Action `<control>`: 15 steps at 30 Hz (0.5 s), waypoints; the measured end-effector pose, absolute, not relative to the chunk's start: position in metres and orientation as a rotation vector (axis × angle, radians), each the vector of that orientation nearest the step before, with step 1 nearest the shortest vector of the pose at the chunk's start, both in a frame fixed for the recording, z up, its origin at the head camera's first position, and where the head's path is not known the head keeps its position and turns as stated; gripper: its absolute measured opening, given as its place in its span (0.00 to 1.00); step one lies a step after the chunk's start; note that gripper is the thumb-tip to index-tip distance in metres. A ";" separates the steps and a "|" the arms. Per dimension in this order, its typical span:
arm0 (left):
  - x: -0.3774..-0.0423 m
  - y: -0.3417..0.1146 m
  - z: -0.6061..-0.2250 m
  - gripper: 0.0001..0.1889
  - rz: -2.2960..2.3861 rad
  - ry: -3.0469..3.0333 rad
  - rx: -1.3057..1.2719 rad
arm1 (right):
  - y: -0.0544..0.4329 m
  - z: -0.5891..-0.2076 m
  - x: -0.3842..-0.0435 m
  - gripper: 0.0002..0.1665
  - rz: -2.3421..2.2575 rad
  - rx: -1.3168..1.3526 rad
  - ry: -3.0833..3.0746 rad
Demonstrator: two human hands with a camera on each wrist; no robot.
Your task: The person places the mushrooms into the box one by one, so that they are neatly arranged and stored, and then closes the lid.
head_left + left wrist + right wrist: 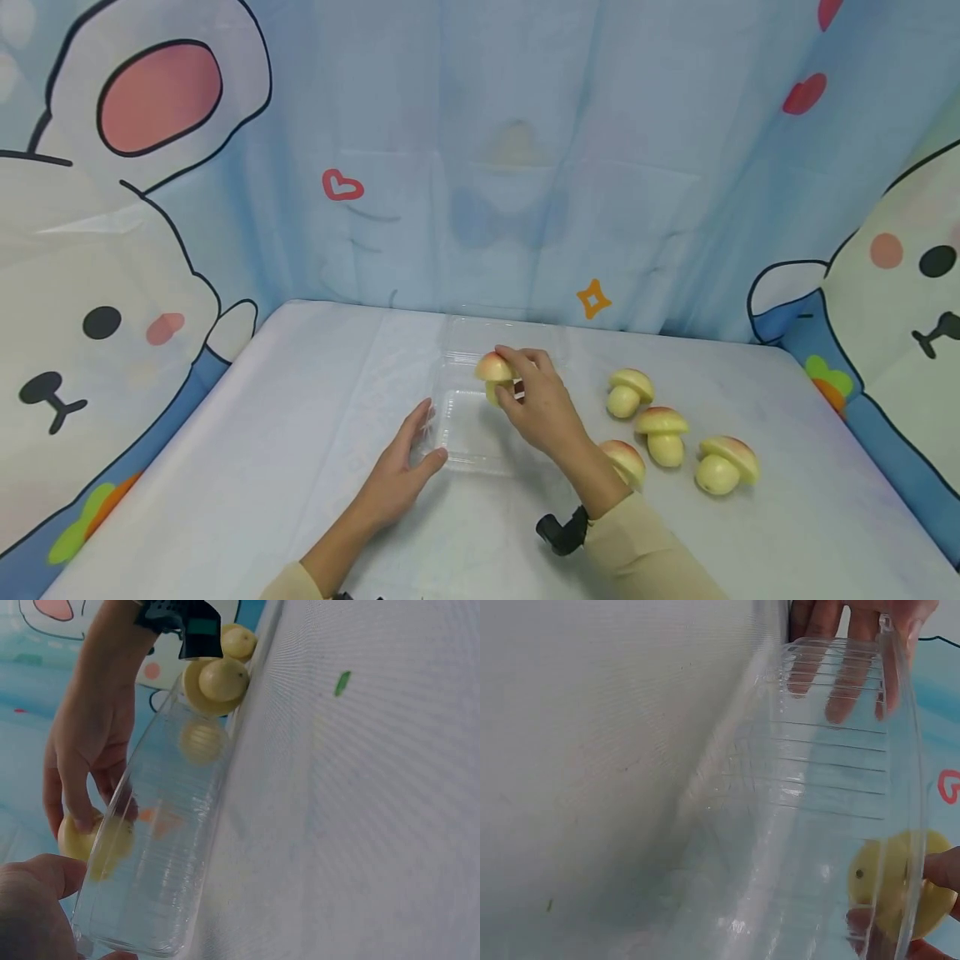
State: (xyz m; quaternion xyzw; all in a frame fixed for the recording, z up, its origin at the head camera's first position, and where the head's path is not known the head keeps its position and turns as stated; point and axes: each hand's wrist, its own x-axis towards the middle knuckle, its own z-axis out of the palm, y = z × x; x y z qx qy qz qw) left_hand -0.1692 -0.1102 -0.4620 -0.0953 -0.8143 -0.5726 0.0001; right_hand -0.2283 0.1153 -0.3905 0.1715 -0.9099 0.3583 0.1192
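Observation:
A toy mushroom (492, 367) with a red-tinged yellow cap is pinched between the thumb and fingers of my right hand (546, 410). It hangs over a clear plastic box (463, 427) whose lid (480, 333) lies folded back. My left hand (401, 473) rests against the box's left end, its fingers straight along the wall and its thumb near the front rim. Through the clear wall in the right wrist view, the left fingers (844, 686) show extended. In the left wrist view the held mushroom (112, 847) is partly behind the box wall.
Several more toy mushrooms lie right of the box on the white table (337, 375): one at the back (630, 392), another in the middle (663, 435), one far right (726, 464). A nearer mushroom (624, 461) is partly hidden by the right forearm. A printed curtain (480, 167) hangs behind.

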 end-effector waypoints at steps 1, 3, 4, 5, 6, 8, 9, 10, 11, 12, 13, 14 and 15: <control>-0.169 -0.110 -0.462 0.38 -1.800 -2.555 -0.305 | 0.114 -0.390 -0.229 0.33 1.029 0.505 -2.669; -0.170 -0.110 -0.463 0.38 -1.796 -2.551 -0.318 | 0.110 -0.390 -0.231 0.33 0.993 0.511 -2.684; -0.170 -0.110 -0.463 0.39 -1.794 -2.552 -0.321 | 0.108 -0.390 -0.232 0.33 0.975 0.514 -2.693; -0.170 -0.110 -0.463 0.39 -1.793 -2.552 -0.324 | 0.106 -0.390 -0.234 0.33 0.955 0.519 -2.700; -0.170 -0.110 -0.464 0.39 -1.791 -2.554 -0.327 | 0.104 -0.390 -0.235 0.33 0.942 0.526 -2.706; -0.170 -0.111 -0.464 0.39 -1.785 -2.556 -0.334 | 0.100 -0.391 -0.236 0.32 0.916 0.542 -2.710; -0.170 -0.111 -0.463 0.39 -1.786 -2.557 -0.334 | 0.098 -0.392 -0.237 0.32 0.902 0.550 -2.714; -0.170 -0.111 -0.463 0.39 -1.791 -2.558 -0.333 | 0.096 -0.393 -0.238 0.32 0.883 0.557 -2.718; -0.169 -0.111 -0.463 0.39 -1.793 -2.557 -0.333 | 0.093 -0.393 -0.238 0.32 0.867 0.562 -2.724; -0.169 -0.111 -0.463 0.39 -1.797 -2.555 -0.334 | 0.091 -0.394 -0.239 0.32 0.857 0.565 -2.730; -0.169 -0.111 -0.462 0.39 -1.802 -2.551 -0.336 | 0.089 -0.394 -0.239 0.32 0.841 0.565 -2.739; -0.169 -0.111 -0.462 0.39 -1.811 -2.547 -0.337 | 0.087 -0.394 -0.240 0.32 0.824 0.563 -2.749; -0.170 -0.111 -0.462 0.39 -1.817 -2.544 -0.338 | 0.086 -0.394 -0.240 0.33 0.818 0.556 -2.762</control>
